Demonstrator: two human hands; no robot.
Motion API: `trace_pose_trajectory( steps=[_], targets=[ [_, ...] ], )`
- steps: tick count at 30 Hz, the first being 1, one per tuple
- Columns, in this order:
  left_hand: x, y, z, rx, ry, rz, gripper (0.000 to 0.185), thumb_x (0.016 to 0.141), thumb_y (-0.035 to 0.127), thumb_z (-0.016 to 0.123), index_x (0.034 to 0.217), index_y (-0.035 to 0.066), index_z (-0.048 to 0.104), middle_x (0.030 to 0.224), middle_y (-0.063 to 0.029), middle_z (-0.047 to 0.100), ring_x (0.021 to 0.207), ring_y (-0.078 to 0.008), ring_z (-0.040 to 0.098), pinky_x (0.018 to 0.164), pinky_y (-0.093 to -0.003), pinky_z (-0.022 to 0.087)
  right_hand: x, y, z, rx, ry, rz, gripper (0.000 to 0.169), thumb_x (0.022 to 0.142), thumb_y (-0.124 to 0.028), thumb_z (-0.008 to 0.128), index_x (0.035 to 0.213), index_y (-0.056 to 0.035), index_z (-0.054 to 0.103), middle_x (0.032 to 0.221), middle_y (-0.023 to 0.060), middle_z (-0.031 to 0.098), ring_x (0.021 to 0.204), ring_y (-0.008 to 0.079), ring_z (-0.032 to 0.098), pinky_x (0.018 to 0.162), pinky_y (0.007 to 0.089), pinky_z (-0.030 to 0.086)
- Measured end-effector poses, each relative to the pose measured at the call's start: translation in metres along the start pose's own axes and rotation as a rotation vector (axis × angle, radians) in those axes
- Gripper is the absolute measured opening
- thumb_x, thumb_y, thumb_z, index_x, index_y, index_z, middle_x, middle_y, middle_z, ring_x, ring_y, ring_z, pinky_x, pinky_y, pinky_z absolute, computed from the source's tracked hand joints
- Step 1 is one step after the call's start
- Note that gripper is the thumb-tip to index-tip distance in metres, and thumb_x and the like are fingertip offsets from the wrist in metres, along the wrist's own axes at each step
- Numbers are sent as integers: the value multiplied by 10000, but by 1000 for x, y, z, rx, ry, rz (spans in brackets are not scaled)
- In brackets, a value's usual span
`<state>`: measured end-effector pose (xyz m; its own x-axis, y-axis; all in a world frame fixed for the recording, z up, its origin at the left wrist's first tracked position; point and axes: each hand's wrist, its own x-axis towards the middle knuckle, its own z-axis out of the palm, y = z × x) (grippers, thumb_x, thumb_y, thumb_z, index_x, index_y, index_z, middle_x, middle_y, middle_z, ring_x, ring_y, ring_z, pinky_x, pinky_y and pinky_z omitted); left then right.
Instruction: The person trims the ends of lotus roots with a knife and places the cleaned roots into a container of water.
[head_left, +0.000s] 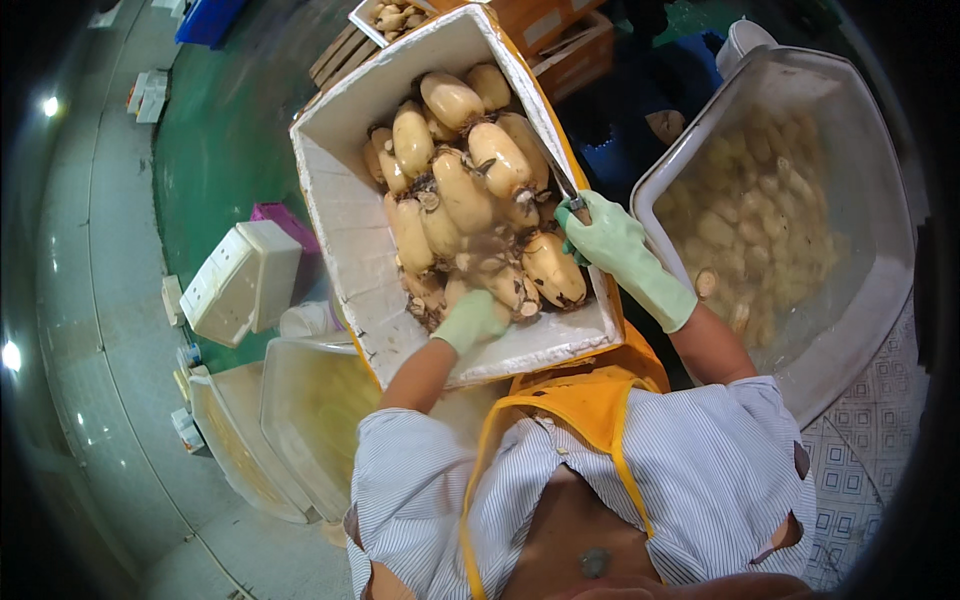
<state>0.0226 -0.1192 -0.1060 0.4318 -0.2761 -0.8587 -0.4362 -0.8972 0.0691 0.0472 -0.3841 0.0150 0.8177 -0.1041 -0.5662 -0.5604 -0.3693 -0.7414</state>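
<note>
A white foam box (341, 217) with yellow tape on its outside stands before me, with many lotus root segments (461, 191) piled inside. Dark fibrous joints show on several of them. My left hand (472, 322), in a pale green rubber glove, reaches into the near end of the box and touches the roots there; its fingers are hidden or blurred. My right hand (600, 229), gloved alike, is closed around the handle of a knife (559, 176) at the box's right rim. The blade points up and left, away from me, over the box.
At the right stands a large white tub (795, 382) with pale roots under cloudy water. Two smaller tubs (274, 420) are at the lower left. Foam boxes (240, 277) lie on the green floor, and orange crates (577, 56) stand behind the box.
</note>
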Motion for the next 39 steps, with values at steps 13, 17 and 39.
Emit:
trace_pose_trajectory(
  steps=[13, 17, 39],
  targets=[
    [-98, -67, -15, -1735, 419, 401, 576, 761, 191, 784, 1245, 29, 517, 1125, -80, 617, 999, -173, 619, 850, -321, 525, -11, 15, 22, -503, 9, -552, 294, 889, -347, 586, 1035, -93, 609, 772, 145, 676, 725, 311, 670, 634, 396, 530],
    [-115, -29, -37, -1819, 409, 463, 392, 823, 114, 720, 1179, 24, 582, 1019, -49, 650, 918, -140, 630, 766, -264, 523, -22, 5, 56, -534, -80, -940, 213, 860, -247, 618, 934, -49, 587, 692, 165, 628, 624, 345, 632, 588, 437, 520],
    [-129, -48, 12, -1592, 478, 492, 314, 836, 114, 695, 1134, 33, 637, 957, -19, 667, 788, -79, 600, 655, -213, 485, -40, -33, 123, -935, -285, -629, 185, 812, -245, 614, 955, -129, 612, 810, 166, 649, 751, 376, 623, 672, 464, 496]
  ],
)
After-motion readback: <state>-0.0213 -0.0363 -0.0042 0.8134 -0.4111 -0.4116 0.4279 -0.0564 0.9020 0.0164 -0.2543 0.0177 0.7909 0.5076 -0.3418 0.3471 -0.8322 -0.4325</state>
